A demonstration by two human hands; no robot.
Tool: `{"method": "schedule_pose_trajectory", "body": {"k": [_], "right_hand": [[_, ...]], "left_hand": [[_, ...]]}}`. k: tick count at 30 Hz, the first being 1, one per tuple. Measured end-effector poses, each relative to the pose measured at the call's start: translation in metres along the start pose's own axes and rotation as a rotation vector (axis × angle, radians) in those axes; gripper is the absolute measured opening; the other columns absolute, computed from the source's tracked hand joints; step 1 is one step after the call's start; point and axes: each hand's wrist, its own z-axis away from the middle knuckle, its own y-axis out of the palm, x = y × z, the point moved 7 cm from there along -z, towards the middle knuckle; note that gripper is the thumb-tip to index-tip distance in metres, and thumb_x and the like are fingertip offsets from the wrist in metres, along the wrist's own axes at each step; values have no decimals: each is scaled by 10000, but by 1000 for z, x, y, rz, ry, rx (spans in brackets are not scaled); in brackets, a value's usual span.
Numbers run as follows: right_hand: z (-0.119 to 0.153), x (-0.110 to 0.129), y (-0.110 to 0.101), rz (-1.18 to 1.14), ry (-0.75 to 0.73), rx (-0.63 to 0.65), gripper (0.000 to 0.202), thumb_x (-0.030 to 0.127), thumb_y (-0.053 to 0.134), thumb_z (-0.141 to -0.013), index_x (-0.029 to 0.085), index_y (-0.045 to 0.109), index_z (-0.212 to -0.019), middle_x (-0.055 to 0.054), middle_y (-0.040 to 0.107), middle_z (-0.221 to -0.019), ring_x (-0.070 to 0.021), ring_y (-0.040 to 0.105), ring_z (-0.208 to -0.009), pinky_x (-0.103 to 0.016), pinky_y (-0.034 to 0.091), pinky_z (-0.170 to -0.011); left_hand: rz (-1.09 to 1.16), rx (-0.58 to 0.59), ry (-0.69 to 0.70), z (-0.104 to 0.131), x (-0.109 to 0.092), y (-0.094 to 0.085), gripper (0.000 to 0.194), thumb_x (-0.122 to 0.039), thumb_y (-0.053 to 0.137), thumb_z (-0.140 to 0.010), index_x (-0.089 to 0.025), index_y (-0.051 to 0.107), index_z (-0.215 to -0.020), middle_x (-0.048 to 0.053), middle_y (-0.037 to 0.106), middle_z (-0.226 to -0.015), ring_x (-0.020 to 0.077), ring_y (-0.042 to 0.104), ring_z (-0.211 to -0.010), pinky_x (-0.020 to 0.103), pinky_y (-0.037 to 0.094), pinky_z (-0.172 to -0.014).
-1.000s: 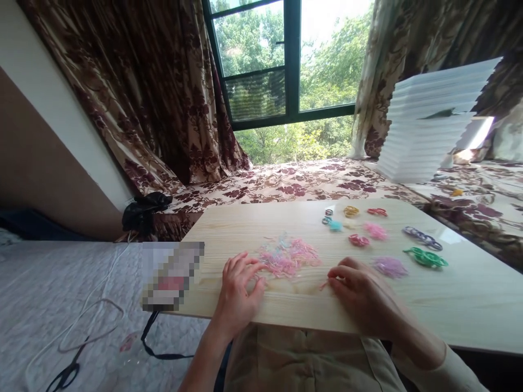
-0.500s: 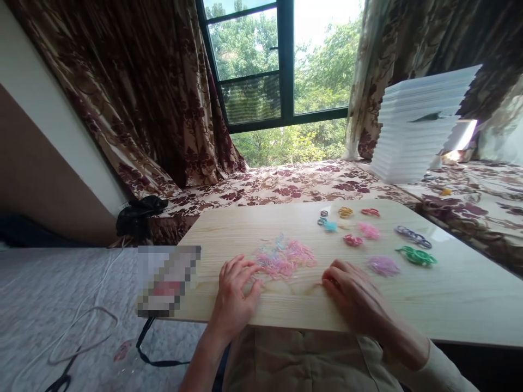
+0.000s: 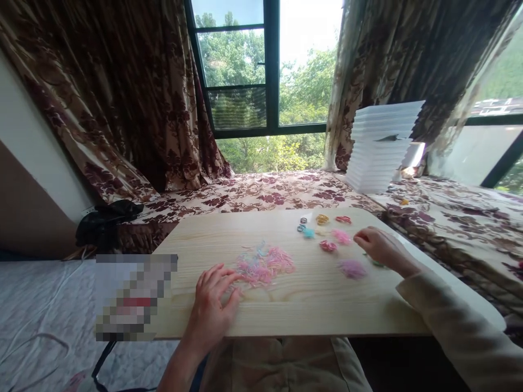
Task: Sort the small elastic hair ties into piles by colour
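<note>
On the light wooden table lies a loose pile of thin pink and blue pieces (image 3: 265, 265), resembling small elastic bands. My left hand (image 3: 214, 296) rests at its left edge, fingers spread and reaching the nearest pieces. Off to the right, my right hand (image 3: 378, 247) is held with fingers curled together beside a small pink heap (image 3: 341, 236); whatever they grip is too small to see. It largely hides a green bundle (image 3: 379, 263) below it. A lilac heap (image 3: 352, 268) and a red-pink bundle of hair ties (image 3: 328, 246) lie nearby.
Along the back of the table (image 3: 229, 228) are yellow hair ties (image 3: 322, 219), red ones (image 3: 343, 219) and a turquoise heap (image 3: 308, 233). A blurred-out object (image 3: 134, 299) sits at the left edge. A tall white stack (image 3: 378, 152) stands on the window ledge.
My right hand has moved right and away from me, from near the front edge to beside the small pink heap. My left hand stays by the pile. The view has shifted right.
</note>
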Motion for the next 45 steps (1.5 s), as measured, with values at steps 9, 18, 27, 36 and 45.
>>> {"method": "schedule_pose_trajectory", "body": {"k": [9, 18, 27, 36, 45], "right_hand": [[-23, -2, 12, 22, 61, 8, 222, 275, 540, -824, 211, 678, -663, -91, 674, -756, -218, 614, -699, -311, 416, -622], [60, 86, -1, -273, -228, -80, 388, 505, 452, -876, 233, 724, -825, -82, 709, -862, -185, 619, -598, -320, 468, -570], [71, 143, 58, -418, -305, -75, 388, 476, 438, -893, 217, 726, -868, -84, 708, -863, -198, 676, -652, -305, 496, -544], [76, 146, 53, -383, -331, -138, 337, 428, 443, -897, 227, 710, -858, -64, 712, -863, -202, 681, -677, -320, 480, -560], [80, 149, 53, -332, -298, -133, 344, 375, 416, -927, 215, 713, -862, -61, 705, -877, -192, 679, -716, -316, 484, -616]], "left_hand": [[11, 14, -23, 0, 4, 3, 242, -247, 542, -878, -222, 699, -1059, 69, 710, -1118, 292, 556, -1206, 540, 429, -1064], [-3, 64, -150, -7, -4, 0, 247, -173, 592, -819, -208, 709, -1033, 68, 705, -1109, 271, 565, -1180, 494, 422, -1083], [48, 237, -342, -28, -18, 7, 441, -286, 609, -851, -204, 598, -1285, 88, 633, -1295, 253, 541, -1236, 432, 391, -1126], [-11, 348, -273, -51, -31, 36, 444, -475, 681, -816, -251, 675, -1199, 79, 651, -1227, 283, 551, -1181, 460, 427, -1069], [289, 237, -410, -62, 2, 32, 135, -213, 652, -821, -193, 778, -866, 45, 738, -899, 174, 649, -856, 296, 516, -837]]}}
